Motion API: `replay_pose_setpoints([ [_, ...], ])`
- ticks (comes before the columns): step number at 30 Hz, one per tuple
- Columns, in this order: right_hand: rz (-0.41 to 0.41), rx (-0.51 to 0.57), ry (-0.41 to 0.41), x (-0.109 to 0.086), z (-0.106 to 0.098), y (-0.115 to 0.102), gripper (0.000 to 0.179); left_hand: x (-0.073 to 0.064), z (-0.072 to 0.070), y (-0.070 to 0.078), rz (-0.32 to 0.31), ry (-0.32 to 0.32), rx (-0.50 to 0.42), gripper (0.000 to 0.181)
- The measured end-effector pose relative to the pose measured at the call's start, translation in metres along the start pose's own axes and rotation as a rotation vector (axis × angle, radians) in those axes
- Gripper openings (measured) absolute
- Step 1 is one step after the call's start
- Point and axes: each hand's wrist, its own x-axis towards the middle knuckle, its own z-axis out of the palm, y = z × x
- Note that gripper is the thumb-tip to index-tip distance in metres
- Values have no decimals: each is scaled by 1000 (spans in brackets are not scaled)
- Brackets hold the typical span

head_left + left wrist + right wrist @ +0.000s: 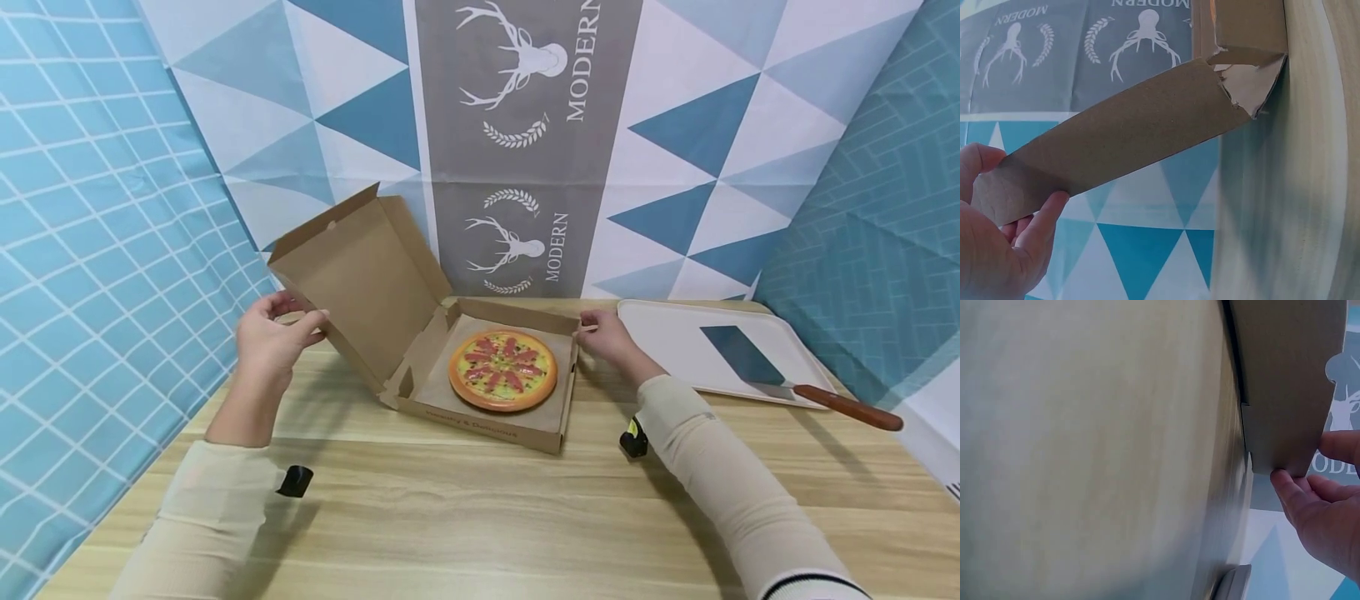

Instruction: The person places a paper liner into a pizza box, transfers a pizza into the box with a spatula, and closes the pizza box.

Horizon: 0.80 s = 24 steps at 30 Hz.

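A brown cardboard pizza box (517,434) stands on the table with its lid (367,283) raised and leaning to the left. Inside, a pizza (502,371) with red strips on top lies on brown paper (435,387). My left hand (268,337) grips the lid's free outer side; the left wrist view has thumb and fingers across the lid's side flap (1116,137). At the box's back right corner, my right hand (606,335) pinches the side wall (1291,381), as the right wrist view confirms. Some fingers of both hands are partly hidden.
To the right, a white tray (660,333) bears a spatula with a dark blade (742,354); its wooden handle (847,407) sticks out past the tray's front edge. A patterned backdrop (525,167) rises behind the wooden table (465,517). Blue tiled sheeting (97,250) borders the left side.
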Motion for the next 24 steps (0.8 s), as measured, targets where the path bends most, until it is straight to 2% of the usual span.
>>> replay_pose_setpoints([
  [6, -8, -36, -22, -9, -1, 0, 58, -2, 7, 8, 14, 5, 85, 68],
  [12, -57, -136, -68, -22, -5, -5, 55, -5, 18, 13, 80, -1, 162, 65],
  [17, -112, -233, -52, -29, -9, -5, 53, -7, 26, 14, 136, 27, 268, 62],
  [20, -152, -285, -37, -33, -11, -4, 42, -7, 31, 14, 169, 50, 329, 63],
  [24, -180, -328, -33, -39, -12, -5, 24, -6, 37, 14, 196, 61, 360, 63],
])
